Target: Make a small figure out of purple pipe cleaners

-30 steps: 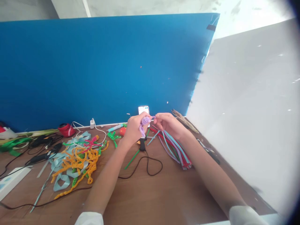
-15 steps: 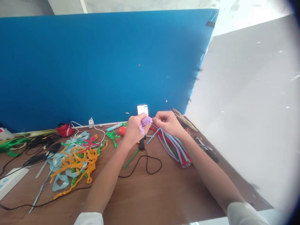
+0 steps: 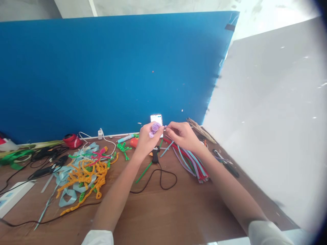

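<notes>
A coiled purple pipe cleaner (image 3: 155,128) is pinched in my left hand (image 3: 146,140), which hovers over the middle of the table. Close on its right, my right hand (image 3: 183,135) pinches the purple end sticking out between the two hands. Behind them leans a lit phone (image 3: 156,119) against the blue panel. Under my hands lies a black glue gun (image 3: 155,156) with its cord, a green stick (image 3: 143,173) beside it. Below my right forearm spreads a bundle of pipe cleaners (image 3: 190,160) in red, purple and light blue.
Left on the brown table (image 3: 163,214) is a heap of orange pipe cleaners (image 3: 94,173) and light blue ribbon (image 3: 68,199). A green twisted figure (image 3: 123,149) and a marker (image 3: 125,138) lie near the panel (image 3: 107,75). A white power strip (image 3: 15,197) sits far left.
My left hand has turned slightly, and the purple coil has shifted a little up and left in its grip. More of the glue gun shows now. The right hand stays nearly in place.
</notes>
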Demonstrator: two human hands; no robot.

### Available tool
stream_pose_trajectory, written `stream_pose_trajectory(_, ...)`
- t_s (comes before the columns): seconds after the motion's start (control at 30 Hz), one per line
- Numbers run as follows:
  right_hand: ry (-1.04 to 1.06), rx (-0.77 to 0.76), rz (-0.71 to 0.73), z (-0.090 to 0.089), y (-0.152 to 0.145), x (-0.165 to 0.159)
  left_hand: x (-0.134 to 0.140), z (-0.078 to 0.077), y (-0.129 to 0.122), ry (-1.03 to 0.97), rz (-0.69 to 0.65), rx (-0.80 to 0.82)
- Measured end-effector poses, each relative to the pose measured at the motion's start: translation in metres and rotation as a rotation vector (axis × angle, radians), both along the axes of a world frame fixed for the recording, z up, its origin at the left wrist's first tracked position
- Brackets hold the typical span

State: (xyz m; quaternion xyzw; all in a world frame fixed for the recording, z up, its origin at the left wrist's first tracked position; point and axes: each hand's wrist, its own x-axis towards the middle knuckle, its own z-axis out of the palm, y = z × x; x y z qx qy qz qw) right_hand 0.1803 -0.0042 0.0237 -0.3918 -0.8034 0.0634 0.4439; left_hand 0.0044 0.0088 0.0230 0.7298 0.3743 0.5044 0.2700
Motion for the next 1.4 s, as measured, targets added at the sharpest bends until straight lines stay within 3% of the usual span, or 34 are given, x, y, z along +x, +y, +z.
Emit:
stream_pose_trajectory(0.27, 0.186, -0.311, 0.043, 0.002, 0.003, 0.002, 0.001, 0.0, 0.0, 0.241, 0.066, 0.12)
stream_pose_trajectory(0.43, 0.237, -0.397, 0.166, 0.0, 0.007, 0.005, -0.006, 0.004, 0.001, 0.311, -0.013, 0.11)
stream_pose_trajectory(0.53, 0.201, -0.346, 0.242, 0.0, 0.007, 0.007, -0.013, 0.01, 0.002, 0.304, -0.106, 0.075)
stream_pose_trajectory(0.67, 0.072, -0.155, 0.237, 0.002, 0.004, 0.007, -0.019, 0.017, -0.002, 0.205, -0.232, -0.026)
stream_pose_trajectory(0.9, -0.187, 0.11, 0.2, 0.005, -0.002, 0.014, -0.017, 0.019, -0.006, 0.201, -0.101, 0.052)
stream_pose_trajectory(1.0, -0.31, 0.189, 0.138, 0.008, -0.006, 0.015, -0.019, 0.018, -0.004, 0.166, -0.128, -0.023)
stream_pose_trajectory(1.2, -0.202, 0.159, 0.013, 0.006, -0.005, 0.013, -0.023, 0.018, 0.002, -0.026, -0.152, -0.128)
stream_pose_trajectory(1.4, -0.025, 0.109, -0.105, 0.008, -0.003, 0.012, -0.026, 0.012, 0.011, 0.027, -0.299, -0.254)
